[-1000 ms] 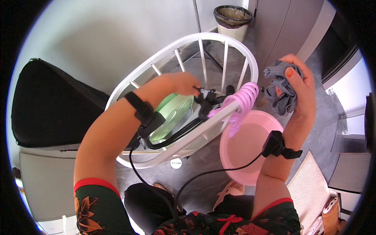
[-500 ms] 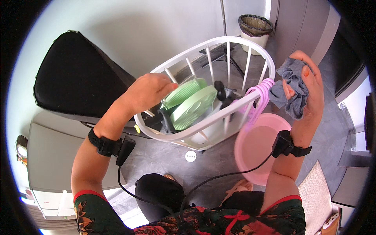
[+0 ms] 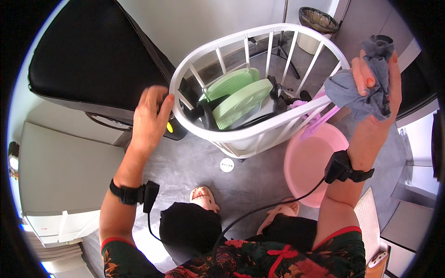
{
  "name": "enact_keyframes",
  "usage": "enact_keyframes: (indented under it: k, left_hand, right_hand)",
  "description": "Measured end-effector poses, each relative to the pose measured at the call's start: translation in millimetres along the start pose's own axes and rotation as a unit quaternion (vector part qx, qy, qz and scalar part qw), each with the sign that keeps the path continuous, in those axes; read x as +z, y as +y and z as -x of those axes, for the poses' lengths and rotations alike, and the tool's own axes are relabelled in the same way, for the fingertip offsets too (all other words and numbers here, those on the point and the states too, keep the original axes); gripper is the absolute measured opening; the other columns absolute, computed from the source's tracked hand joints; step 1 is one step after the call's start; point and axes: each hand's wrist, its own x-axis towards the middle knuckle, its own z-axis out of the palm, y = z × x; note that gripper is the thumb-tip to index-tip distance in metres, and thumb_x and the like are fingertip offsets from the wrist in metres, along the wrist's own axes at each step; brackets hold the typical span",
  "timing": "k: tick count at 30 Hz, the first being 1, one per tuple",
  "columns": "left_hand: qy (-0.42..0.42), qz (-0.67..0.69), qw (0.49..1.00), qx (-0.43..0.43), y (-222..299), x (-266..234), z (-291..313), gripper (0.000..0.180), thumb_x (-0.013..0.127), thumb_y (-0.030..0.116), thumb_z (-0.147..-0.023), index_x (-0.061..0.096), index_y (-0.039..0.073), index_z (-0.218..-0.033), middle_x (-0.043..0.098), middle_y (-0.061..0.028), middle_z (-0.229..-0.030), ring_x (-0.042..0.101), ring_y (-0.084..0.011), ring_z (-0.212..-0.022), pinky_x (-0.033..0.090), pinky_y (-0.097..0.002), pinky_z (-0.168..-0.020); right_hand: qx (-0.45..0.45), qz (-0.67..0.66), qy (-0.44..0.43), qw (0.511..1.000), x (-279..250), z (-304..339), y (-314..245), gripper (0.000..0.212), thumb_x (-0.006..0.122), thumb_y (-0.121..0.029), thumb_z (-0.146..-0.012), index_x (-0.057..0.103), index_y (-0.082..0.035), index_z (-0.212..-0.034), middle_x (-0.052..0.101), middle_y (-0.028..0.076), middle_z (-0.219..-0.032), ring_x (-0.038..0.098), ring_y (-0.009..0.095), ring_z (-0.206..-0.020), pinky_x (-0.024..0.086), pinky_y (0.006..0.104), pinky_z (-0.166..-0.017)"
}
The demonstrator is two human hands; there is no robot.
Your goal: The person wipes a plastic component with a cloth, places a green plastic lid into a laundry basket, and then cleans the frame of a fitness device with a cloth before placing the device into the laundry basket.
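Observation:
A crumpled grey cloth [image 3: 357, 92] is gripped in my right hand [image 3: 393, 88], raised beyond the right end of a white slatted basket [image 3: 259, 132]. My left hand [image 3: 150, 116] is beside the basket's left rim, its fingers slightly bent and the thumb apart from them. It holds nothing; whether the thumb touches the rim I cannot tell. In the basket lie light green ribbed, rounded pieces [image 3: 243, 104] and several black items [image 3: 206, 116], partly hidden. Purple hangers [image 3: 320, 120] hang at the right rim, partly behind the cloth.
Below the hangers, a pink basin [image 3: 315, 171] stands on the grey floor. A large black case [image 3: 92, 60] fills the upper left, above a pale cabinet [image 3: 65, 171]. A lined waste bin [image 3: 315, 30] stands at the back. A black cable [image 3: 259, 208] runs from my right wrist strap.
My left hand has moved from above the green pieces out to the left of the basket, and its fingers have loosened. The right hand keeps the cloth, now higher and farther right.

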Motion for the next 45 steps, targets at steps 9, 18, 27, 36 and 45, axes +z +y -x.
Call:
enact_keyframes:
  k: [9, 18, 27, 36, 45]
  left_hand:
    - [-0.166, 0.279, 0.925, -0.195, -58.0, 34.0, 49.6, 0.033, 0.065, 0.017, -0.091, 0.05, -0.003, -0.111, 0.064, -0.0107, -0.079, 0.065, -0.0139, -0.062, 0.049, -0.0271, -0.054]
    - [-0.081, 0.4, 0.907, -0.1, -70.7, 64.5, 36.5, 0.03, 0.064, 0.004, -0.088, 0.053, 0.001, -0.115, 0.067, -0.0131, -0.101, 0.064, -0.0168, -0.093, 0.048, -0.0277, -0.08]
    - [-0.213, 0.532, 0.819, -0.041, -65.4, 120.4, -6.8, 0.043, 0.057, -0.004, -0.089, 0.048, -0.001, -0.13, 0.061, -0.012, -0.114, 0.062, -0.0187, -0.102, 0.048, -0.0276, -0.09]
    - [-0.292, 0.555, 0.775, -0.074, -54.7, 132.9, -17.8, 0.039, 0.057, 0.009, -0.094, 0.051, 0.003, -0.132, 0.062, -0.0126, -0.11, 0.062, -0.0174, -0.099, 0.049, -0.0278, -0.086]
    - [-0.344, 0.496, 0.797, -0.019, -84.6, 128.9, -6.9, 0.037, 0.048, 0.03, -0.1, 0.067, 0.0, -0.111, 0.063, -0.0143, -0.115, 0.06, -0.0223, -0.108, 0.045, -0.0325, -0.095]
  right_hand:
    - [0.278, -0.495, 0.011, 0.823, 61.6, -33.8, -9.9, 0.023, 0.043, -0.021, -0.101, 0.049, 0.001, -0.099, 0.042, 0.008, -0.068, 0.04, 0.013, -0.059, 0.033, 0.0233, -0.051]
    - [0.338, -0.341, 0.08, 0.874, 112.7, -48.3, -28.6, 0.026, 0.042, -0.027, -0.102, 0.052, -0.002, -0.099, 0.044, 0.004, -0.06, 0.042, 0.011, -0.049, 0.034, 0.0218, -0.042]
    - [0.342, -0.286, -0.001, 0.895, 144.7, -59.3, -44.6, 0.022, 0.043, -0.025, -0.101, 0.052, -0.005, -0.096, 0.043, 0.004, -0.061, 0.041, 0.011, -0.048, 0.031, 0.022, -0.042]
    - [0.378, -0.218, 0.043, 0.899, 147.9, -60.6, -49.8, 0.026, 0.051, -0.031, -0.097, 0.055, -0.005, -0.093, 0.046, 0.004, -0.061, 0.038, 0.011, -0.048, 0.03, 0.0237, -0.043]
    - [0.385, -0.23, 0.036, 0.893, 162.3, -65.6, -52.6, 0.023, 0.049, -0.028, -0.098, 0.055, -0.005, -0.098, 0.048, 0.005, -0.067, 0.039, 0.01, -0.05, 0.031, 0.0235, -0.043]
